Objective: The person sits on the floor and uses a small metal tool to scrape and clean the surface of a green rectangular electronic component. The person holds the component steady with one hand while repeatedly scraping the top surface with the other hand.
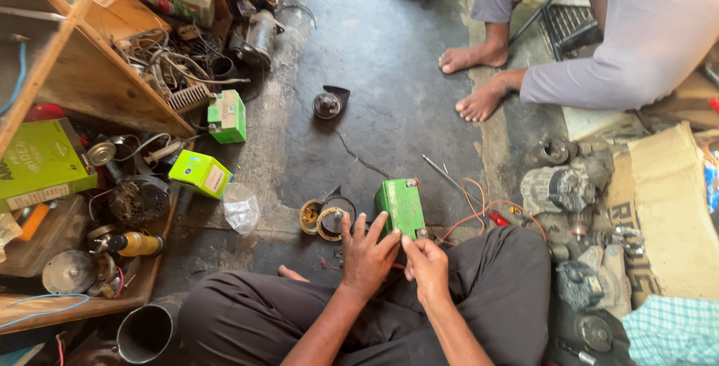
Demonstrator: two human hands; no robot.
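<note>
I sit cross-legged on a dark concrete floor. A small green box-shaped battery [401,205] stands on the floor in front of my knees, with orange wires [479,212] trailing to its right. My left hand [367,250] is spread, its fingers apart, fingertips touching the battery's near left edge. My right hand [425,265] is pinched close to the battery's near lower corner; what it pinches is too small to tell. Just left of my left hand lie round metal horn parts [326,218].
Wooden shelves [90,74] at left hold wires, motor parts and green cartons [201,174]. A horn piece [328,104] lies mid-floor. Another person's bare feet [479,74] rest at top right. An alternator [558,186], cardboard [659,209] and a metal pipe [146,330] surround me.
</note>
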